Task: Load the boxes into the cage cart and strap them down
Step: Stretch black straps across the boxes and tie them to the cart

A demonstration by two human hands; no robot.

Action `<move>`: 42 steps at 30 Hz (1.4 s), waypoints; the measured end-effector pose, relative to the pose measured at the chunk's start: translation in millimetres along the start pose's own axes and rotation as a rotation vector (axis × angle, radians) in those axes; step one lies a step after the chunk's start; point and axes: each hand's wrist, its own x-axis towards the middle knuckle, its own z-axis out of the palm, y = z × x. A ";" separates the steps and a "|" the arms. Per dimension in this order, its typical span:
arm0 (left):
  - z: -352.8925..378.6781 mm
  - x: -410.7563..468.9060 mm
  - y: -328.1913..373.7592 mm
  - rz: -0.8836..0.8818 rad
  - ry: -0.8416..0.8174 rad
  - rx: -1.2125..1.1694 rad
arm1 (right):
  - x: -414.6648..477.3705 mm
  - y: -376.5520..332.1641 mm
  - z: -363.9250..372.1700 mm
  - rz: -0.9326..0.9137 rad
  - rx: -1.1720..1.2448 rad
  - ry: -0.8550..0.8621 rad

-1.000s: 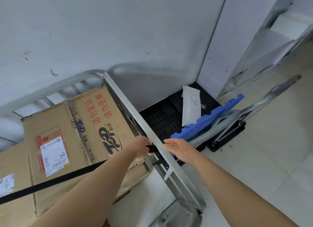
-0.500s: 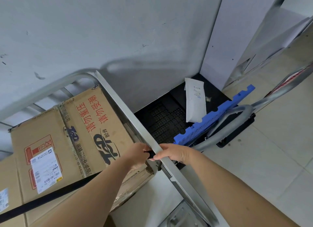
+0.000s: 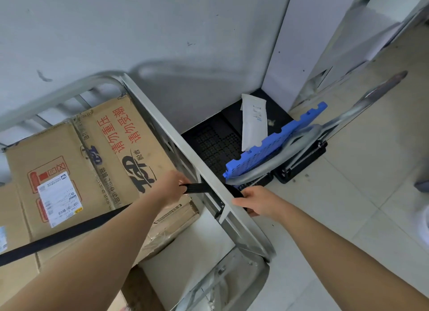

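Cart (image 3: 69, 95): loaded; its rail (image 3: 176, 146) stands between the two hands.
Boxes (image 3: 76, 171): inside the cart, against the rail.
Strap (image 3: 69, 234): lies across the boxes and passes under the rail. It should probably be kept flat and pulled taut from outside.
Left hand (image 3: 170, 190): fingers curled round the strap, inside the rail.
Right hand (image 3: 257, 202): grips the strap end, outside the rail.
Hidden: both hands' fingertips and any buckle; the strap's far end is cut off.

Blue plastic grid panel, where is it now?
In the head view the blue plastic grid panel sits right of centre, beyond the silver cage cart rail, next to the white flat packet.
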 end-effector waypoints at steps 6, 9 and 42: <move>11.0 -32.5 -19.7 -0.018 -0.037 0.181 | -17.8 10.4 21.6 0.050 -0.046 0.105; 26.9 -47.0 -23.6 -0.029 -0.021 0.220 | -17.1 14.4 28.8 0.059 0.005 0.129; -44.5 -208.7 -151.5 -0.027 -0.121 -0.041 | -58.9 -39.6 114.4 -0.015 -0.460 0.475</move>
